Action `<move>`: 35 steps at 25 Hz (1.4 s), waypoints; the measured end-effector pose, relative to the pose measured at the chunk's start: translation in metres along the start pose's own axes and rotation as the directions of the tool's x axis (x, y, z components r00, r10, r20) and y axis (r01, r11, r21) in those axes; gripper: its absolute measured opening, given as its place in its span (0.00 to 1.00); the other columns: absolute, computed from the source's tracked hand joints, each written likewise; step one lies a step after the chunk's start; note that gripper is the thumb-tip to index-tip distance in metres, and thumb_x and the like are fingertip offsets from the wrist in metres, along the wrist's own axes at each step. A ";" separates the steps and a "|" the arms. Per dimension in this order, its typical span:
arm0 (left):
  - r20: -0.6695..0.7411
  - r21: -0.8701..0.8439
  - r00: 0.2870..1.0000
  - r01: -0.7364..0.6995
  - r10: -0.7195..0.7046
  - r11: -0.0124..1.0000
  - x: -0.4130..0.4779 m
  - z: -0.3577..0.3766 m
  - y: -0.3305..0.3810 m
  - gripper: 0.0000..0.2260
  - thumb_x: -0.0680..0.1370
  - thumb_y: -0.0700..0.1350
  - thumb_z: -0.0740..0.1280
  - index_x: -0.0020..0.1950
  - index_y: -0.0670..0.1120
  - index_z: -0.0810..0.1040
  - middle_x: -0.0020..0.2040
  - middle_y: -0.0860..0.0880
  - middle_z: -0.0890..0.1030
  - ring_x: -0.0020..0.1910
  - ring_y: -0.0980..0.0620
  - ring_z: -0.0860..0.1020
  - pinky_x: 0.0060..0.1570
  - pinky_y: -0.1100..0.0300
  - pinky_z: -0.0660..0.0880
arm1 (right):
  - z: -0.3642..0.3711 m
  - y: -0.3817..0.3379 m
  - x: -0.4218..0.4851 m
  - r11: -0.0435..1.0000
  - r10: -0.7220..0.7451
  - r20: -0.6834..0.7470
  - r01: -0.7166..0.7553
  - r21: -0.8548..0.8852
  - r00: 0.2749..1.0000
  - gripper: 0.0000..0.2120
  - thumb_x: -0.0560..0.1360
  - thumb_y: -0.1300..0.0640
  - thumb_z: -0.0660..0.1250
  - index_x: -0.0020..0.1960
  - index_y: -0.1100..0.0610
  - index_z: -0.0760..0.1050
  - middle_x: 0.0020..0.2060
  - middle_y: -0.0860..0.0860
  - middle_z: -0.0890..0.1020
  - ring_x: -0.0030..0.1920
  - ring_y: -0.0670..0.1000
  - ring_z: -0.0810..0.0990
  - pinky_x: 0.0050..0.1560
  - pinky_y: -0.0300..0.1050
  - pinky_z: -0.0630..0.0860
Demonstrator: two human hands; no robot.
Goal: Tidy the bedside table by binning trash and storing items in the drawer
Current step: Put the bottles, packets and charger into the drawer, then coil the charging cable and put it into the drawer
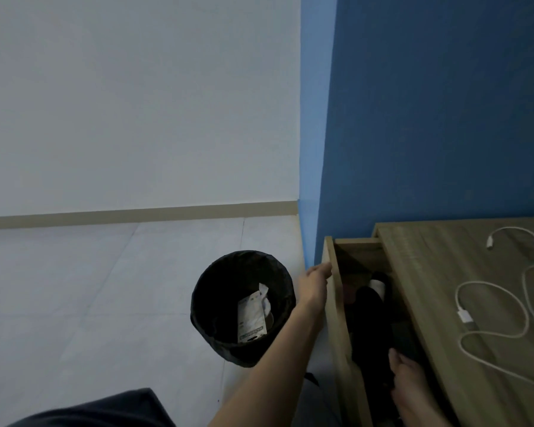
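**Drawer pulled out, both hands at it**

Your left hand [315, 282] is touching the top edge of the drawer [333, 306] front; your right hand [409, 380] is reaching inside. Neither grasp can be told. A cable [465, 316] is lying near the table's [429, 272] right edge.

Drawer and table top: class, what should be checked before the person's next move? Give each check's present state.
1. Drawer open: ok.
2. Left hand at the drawer front: ok.
3. Right hand out of the drawer: not ok, it is inside.
4. Right hand's hold: cannot tell.
5. White cable stored: not ok, on the table top.
6. Bin holds trash: ok, a white packet.
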State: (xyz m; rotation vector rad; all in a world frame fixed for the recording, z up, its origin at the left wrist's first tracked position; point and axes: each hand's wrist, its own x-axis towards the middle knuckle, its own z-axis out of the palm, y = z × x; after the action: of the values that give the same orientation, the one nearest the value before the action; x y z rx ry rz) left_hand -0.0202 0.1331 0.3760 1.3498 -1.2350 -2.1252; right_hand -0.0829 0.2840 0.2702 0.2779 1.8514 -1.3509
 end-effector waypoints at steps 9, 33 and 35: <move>0.007 -0.042 1.000 0.029 -0.029 0.999 0.010 0.007 -0.013 0.12 0.78 0.41 0.60 0.58 0.39 0.75 0.51 0.46 0.78 0.56 0.48 0.74 0.54 0.54 0.69 | 0.017 -0.009 0.042 0.975 -0.125 -0.084 0.107 -0.196 0.989 0.18 0.79 0.68 0.53 0.67 0.73 0.63 0.68 0.69 0.66 0.68 0.65 0.66 0.66 0.50 0.61; 0.381 0.331 0.923 -0.074 -0.061 0.941 -0.040 0.145 -0.039 0.10 0.78 0.36 0.61 0.40 0.44 0.79 0.33 0.52 0.83 0.32 0.60 0.80 0.30 0.72 0.74 | -0.191 -0.082 0.003 0.448 -0.608 -0.332 -0.034 -0.894 0.721 0.17 0.76 0.51 0.60 0.61 0.58 0.73 0.62 0.58 0.74 0.63 0.59 0.71 0.60 0.48 0.69; 0.387 0.387 0.918 -0.082 -0.081 0.918 -0.043 0.148 -0.045 0.08 0.78 0.37 0.61 0.44 0.41 0.80 0.37 0.50 0.79 0.36 0.57 0.76 0.36 0.69 0.73 | -0.193 -0.082 0.006 0.455 -0.648 -0.289 0.053 -0.889 0.705 0.12 0.76 0.59 0.59 0.56 0.59 0.76 0.57 0.58 0.79 0.59 0.57 0.76 0.56 0.46 0.71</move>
State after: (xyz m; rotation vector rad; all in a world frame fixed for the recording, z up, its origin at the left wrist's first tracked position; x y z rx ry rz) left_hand -0.1179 0.2594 0.3899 1.0757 -1.9158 -2.3079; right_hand -0.2269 0.4179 0.3419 -0.3030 3.0514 -0.4097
